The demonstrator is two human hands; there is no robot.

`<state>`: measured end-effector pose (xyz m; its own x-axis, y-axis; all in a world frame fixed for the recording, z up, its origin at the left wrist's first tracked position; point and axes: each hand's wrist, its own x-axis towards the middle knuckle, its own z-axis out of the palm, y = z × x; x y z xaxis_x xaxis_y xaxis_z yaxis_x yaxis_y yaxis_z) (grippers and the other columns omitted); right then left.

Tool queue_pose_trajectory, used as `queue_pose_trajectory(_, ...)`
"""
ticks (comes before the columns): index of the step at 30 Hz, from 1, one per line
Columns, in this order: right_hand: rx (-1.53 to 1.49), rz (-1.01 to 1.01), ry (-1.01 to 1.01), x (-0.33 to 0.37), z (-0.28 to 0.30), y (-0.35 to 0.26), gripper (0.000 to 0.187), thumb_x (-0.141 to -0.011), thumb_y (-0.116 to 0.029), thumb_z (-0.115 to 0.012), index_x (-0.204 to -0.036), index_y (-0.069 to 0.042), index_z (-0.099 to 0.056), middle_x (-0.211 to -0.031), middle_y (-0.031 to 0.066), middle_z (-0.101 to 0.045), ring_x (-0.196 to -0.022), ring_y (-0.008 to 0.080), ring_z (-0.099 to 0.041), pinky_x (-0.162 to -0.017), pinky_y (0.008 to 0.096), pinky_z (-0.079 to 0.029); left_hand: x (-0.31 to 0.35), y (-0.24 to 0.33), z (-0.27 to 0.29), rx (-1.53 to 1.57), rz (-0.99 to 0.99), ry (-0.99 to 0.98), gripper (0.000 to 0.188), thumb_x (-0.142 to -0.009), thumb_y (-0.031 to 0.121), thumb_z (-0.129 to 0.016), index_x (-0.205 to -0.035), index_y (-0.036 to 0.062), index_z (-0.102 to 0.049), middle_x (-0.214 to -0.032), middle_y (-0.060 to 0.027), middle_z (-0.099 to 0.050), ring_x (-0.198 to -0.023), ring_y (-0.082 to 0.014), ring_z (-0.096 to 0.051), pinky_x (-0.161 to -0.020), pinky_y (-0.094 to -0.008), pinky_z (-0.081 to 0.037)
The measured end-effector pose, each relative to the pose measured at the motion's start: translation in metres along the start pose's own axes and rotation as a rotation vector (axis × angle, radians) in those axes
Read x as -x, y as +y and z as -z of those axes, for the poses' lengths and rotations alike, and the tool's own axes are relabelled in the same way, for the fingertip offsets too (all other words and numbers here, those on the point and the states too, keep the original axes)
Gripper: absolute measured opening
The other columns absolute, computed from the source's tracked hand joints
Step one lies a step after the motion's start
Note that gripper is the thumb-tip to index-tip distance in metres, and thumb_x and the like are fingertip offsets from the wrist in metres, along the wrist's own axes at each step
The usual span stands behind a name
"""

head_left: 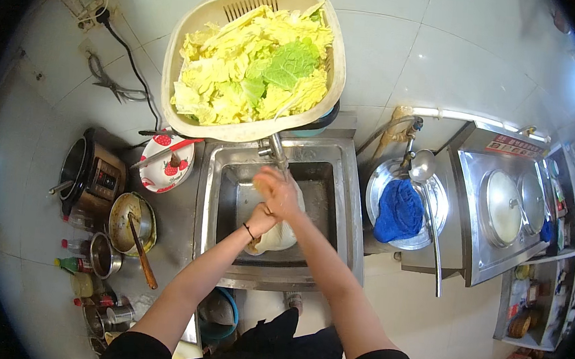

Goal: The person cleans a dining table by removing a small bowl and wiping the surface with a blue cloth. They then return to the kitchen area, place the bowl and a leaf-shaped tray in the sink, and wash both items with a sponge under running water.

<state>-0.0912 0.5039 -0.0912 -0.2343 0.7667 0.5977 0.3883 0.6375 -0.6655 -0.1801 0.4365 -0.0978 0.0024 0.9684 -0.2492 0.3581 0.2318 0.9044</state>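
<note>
Both hands are together above a steel sink [209, 193], just below its faucet [277, 150]. My left hand [261, 218], with a thin dark band at the wrist, is closed against the base of my right hand. Blurred by motion, my right hand [277, 191] appears to have its fingers stretched out toward the upper left, with nothing clearly held. Beneath them in the basin lies a pale, soft-looking item [280, 238]; its kind is hard to make out because the hands and wrists partly cover it.
Behind the sink, a cream plastic basket [174, 79] is heaped with cabbage leaves [255, 69]. To the left are a knife on a strawberry-patterned plate [168, 178], a cooker [95, 171] and a pan [127, 224]. At right, a blue cloth [400, 212] and a ladle [423, 167] rest at a metal basin.
</note>
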Motion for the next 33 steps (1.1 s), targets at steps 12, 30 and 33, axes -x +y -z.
queue_pose_trajectory(12, -0.124, 0.019, -0.003, 0.005, 0.003, -0.022, 0.019, -0.07, -0.004, -0.049, -0.084, -0.009, -0.06, -0.094, 0.0102, -0.057, -0.086, 0.0291, -0.056, -0.073, 0.0343, -0.044, 0.02, 0.014, 0.007, 0.042, -0.085, 0.019, 0.009, -0.07, 0.007, -0.058, -0.071, -0.0018, -0.06, -0.064, -0.002, -0.058, -0.058, -0.0075, -0.052, -0.048, -0.023, -0.041)
queue_pose_trajectory(30, -0.247, -1.48, -0.085, 0.063, -0.026, 0.138, 0.03, -0.076, -0.018, -0.045, -0.096, -0.002, -0.06, -0.096, 0.0178, -0.059, -0.094, 0.0246, -0.055, -0.079, 0.0332, -0.042, 0.059, 0.03, 0.004, 0.431, -0.019, 0.186, 0.016, -0.073, 0.007, -0.058, -0.086, -0.0031, -0.059, -0.077, -0.0036, -0.06, -0.066, -0.0087, -0.054, -0.058, -0.0222, -0.043)
queue_pose_trajectory(33, -0.144, -1.439, -0.015, 0.041, -0.005, 0.068, 0.037, -0.075, -0.023, -0.045, -0.104, -0.003, -0.055, -0.106, 0.018, -0.054, -0.101, 0.0318, -0.05, -0.085, 0.0357, -0.039, 0.064, 0.018, 0.0, 0.368, -0.011, 0.244, 0.016, -0.074, 0.009, -0.058, -0.083, -0.0035, -0.06, -0.075, -0.0036, -0.06, -0.065, -0.0087, -0.054, -0.056, -0.0231, -0.043)
